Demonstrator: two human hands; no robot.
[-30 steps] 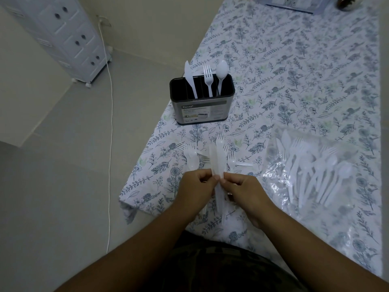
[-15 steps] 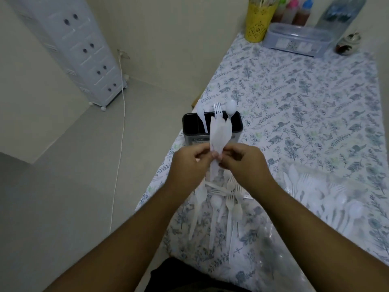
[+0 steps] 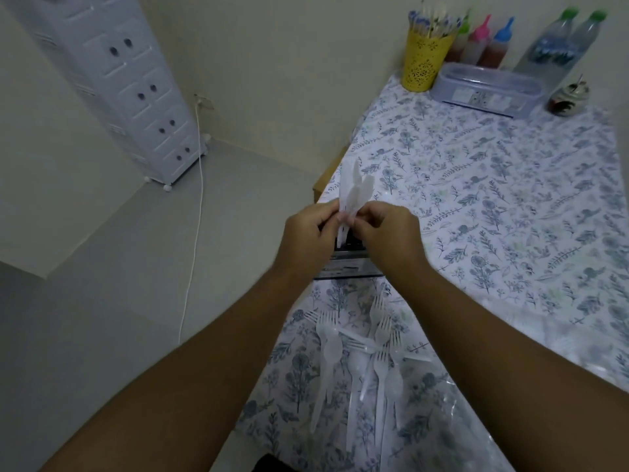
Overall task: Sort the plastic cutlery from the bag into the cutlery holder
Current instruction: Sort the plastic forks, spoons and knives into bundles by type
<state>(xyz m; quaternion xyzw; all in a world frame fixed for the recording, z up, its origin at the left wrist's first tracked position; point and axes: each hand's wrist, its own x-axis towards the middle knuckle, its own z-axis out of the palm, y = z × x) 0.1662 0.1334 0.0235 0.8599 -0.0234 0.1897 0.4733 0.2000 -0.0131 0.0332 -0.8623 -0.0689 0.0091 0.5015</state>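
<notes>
Hands first: your left hand and right hand are both raised in front of you, fingers curled, each pinching the same little bundle of white plastic cutlery from its own side. The bundle stands upright between your fingertips, blurry, so you can't really tell which pieces are knives and which are spoons.

Right below your hands is the cutlery holder, mostly hidden behind your knuckles and wrists, only its dark front and label peeking out. It sits near the left edge of the table, on the flowery tablecloth.

Closer to you, a loose pile of forks and spoons lies on the cloth between your forearms, some crossing over each other. A bit of the clear bag shows just right of that pile, under your right arm.

Far end of the table: yellow cup full of sticks, squeeze bottles, two water bottles and a plastic box. A white drawer tower stands on the floor to the left.
</notes>
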